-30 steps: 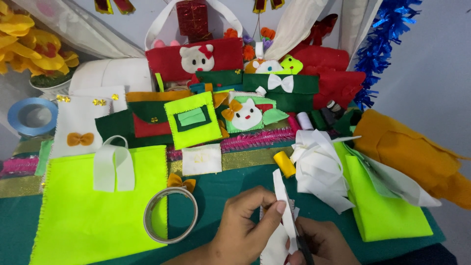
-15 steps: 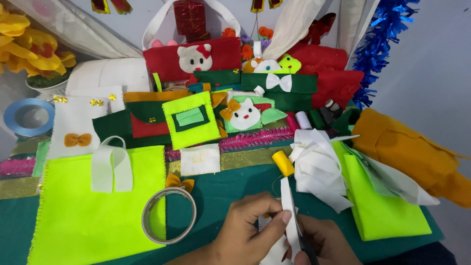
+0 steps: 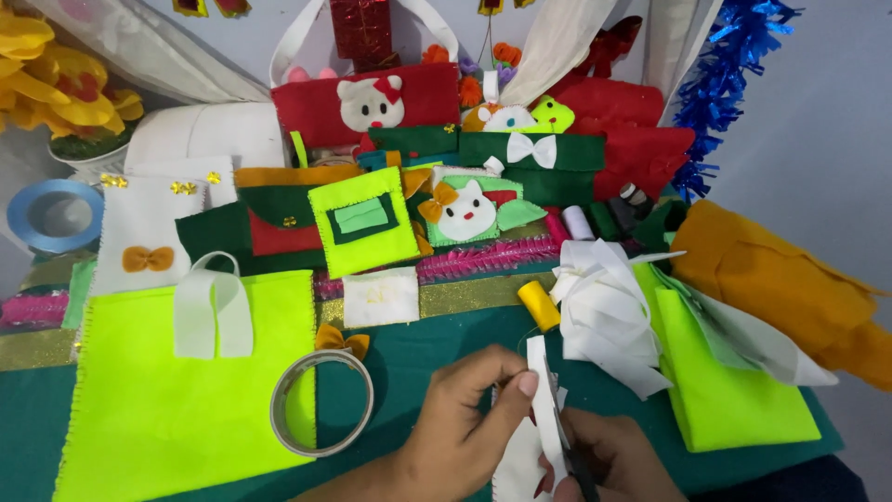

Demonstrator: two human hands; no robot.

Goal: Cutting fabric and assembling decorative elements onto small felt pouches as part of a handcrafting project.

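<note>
My left hand [image 3: 465, 418] pinches a narrow strip of white felt [image 3: 539, 400] at the bottom centre, holding it upright over the green table cloth [image 3: 418, 344]. My right hand [image 3: 613, 460] sits just right of the strip and grips black-handled scissors [image 3: 574, 465], whose blades lie along the strip's edge. Below the strip hangs more of the white felt piece, partly cut off by the frame's lower edge. A roll of clear tape [image 3: 321, 402] lies left of my left hand.
A neon yellow felt bag with white handle [image 3: 186, 390] lies at left. A yellow thread spool [image 3: 539, 305], a heap of white felt scraps [image 3: 609, 311], folded neon felt [image 3: 725, 381] and orange felt [image 3: 790, 288] lie at right. Several finished felt pouches stand behind.
The white strip has stayed between both hands while the scissors have crept up along it. My head has tilted a little, shifting the scene slightly.
</note>
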